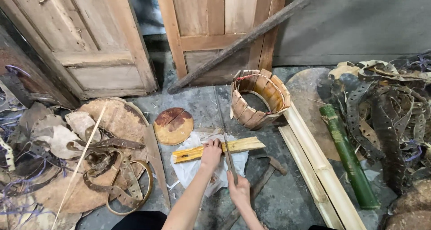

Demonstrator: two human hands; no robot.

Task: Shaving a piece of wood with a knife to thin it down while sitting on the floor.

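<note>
My left hand (211, 152) presses down on a split yellow bamboo piece (242, 146) that lies across a white plastic sheet (191, 167) on the concrete floor. My right hand (239, 190) grips the handle of a long knife (228, 154), whose blade rests across the bamboo piece just right of my left hand. A hammer (268, 171) lies on the floor close to my right hand.
A ring of curved bamboo slats (260, 99) stands behind the work spot. Pale split bamboo halves (314, 167) and a green bamboo pole (348, 156) lie to the right. Perforated strips (386, 117) are heaped at right, a round wooden disc (173, 126) and scraps (112, 176) at left. Wooden doors (90, 41) stand behind.
</note>
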